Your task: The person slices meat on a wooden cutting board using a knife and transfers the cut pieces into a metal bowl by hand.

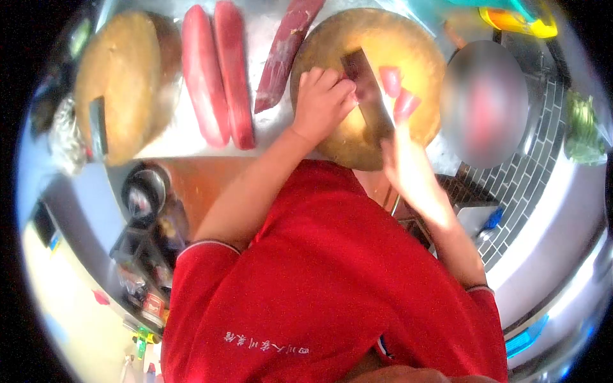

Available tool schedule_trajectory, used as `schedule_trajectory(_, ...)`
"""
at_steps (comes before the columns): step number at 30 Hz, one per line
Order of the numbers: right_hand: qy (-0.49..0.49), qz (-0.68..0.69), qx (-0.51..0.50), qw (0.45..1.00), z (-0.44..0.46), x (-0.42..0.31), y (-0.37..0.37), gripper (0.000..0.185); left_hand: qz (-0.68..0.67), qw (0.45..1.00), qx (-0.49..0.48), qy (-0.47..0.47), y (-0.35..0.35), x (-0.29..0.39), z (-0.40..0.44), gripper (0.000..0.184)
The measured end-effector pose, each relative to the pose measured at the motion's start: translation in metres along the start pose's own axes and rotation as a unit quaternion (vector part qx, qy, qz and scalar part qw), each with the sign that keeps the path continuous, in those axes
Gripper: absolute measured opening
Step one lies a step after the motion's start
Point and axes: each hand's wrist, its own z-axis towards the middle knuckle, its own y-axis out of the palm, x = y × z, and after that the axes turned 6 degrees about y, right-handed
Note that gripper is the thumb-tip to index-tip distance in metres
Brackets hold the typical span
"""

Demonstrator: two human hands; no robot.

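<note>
A cleaver (pixel 369 92) with a dark, wide blade is over the round wooden board (pixel 421 51). My right hand (pixel 401 159) is closed round its handle end, at the board's near edge. Left of the blade, my left hand (pixel 322 102) has its fingers curled in against the blade side; what they press on is mostly hidden. Two small pieces of red meat, one (pixel 391 81) above the other (pixel 406 104), are just right of the blade.
Two long red meat pieces (pixel 205 76) (pixel 234 76) and a darker one (pixel 284 54) rest on the metal table (pixel 172 137). A second round board (pixel 124 76) with a dark blade (pixel 98 127) is at left. A blurred oval container (pixel 485 105) is at right, beyond it green vegetables (pixel 582 127).
</note>
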Motion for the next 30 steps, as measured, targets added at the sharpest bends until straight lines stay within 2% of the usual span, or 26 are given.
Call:
schedule_trajectory(1,-0.017,0.006,0.024,1.000,0.019,-0.002,0.010,0.031,0.002,1.000,-0.007,-0.009,0.000,-0.001,0.000,0.021)
schedule_trajectory(2,-0.085,0.013,0.065,0.994,0.048,0.002,0.026,0.030,0.005,1.000,-0.013,-0.013,-0.001,-0.001,0.002,0.021)
schedule_trajectory(9,-0.033,-0.017,0.051,0.998,0.027,-0.009,0.008,0.028,0.020,1.000,0.024,0.004,0.001,-0.001,0.001,0.021)
schedule_trajectory(10,-0.023,-0.021,0.041,0.999,0.005,-0.011,-0.001,0.028,0.015,1.000,0.015,0.000,-0.001,0.002,-0.003,0.021)
schedule_trajectory(11,0.040,-0.011,-0.005,0.999,-0.010,-0.013,-0.010,0.031,0.009,1.000,0.008,-0.004,-0.002,0.003,-0.005,0.022)
schedule_trajectory(14,0.051,-0.019,-0.032,0.998,-0.035,-0.001,-0.015,0.036,-0.003,1.000,0.023,0.009,0.002,-0.003,0.002,0.022)
schedule_trajectory(15,0.053,-0.011,-0.032,0.998,-0.031,0.001,-0.011,0.037,-0.007,1.000,0.027,0.011,0.002,-0.004,0.000,0.022)
schedule_trajectory(18,-0.054,0.014,0.049,0.997,0.024,-0.003,0.015,0.035,-0.005,1.000,0.005,-0.001,-0.001,-0.003,0.000,0.022)
schedule_trajectory(22,-0.032,-0.017,0.068,0.997,0.058,-0.006,0.028,0.035,-0.013,1.000,-0.016,0.002,-0.005,-0.005,0.005,0.021)
schedule_trajectory(27,-0.055,-0.005,0.073,0.996,0.031,-0.011,0.023,0.035,-0.036,0.999,0.001,-0.006,-0.011,-0.008,-0.003,0.021)
schedule_trajectory(30,-0.010,-0.014,0.042,0.999,0.017,0.002,0.034,0.034,-0.024,1.000,-0.007,-0.007,-0.012,-0.003,-0.003,0.021)
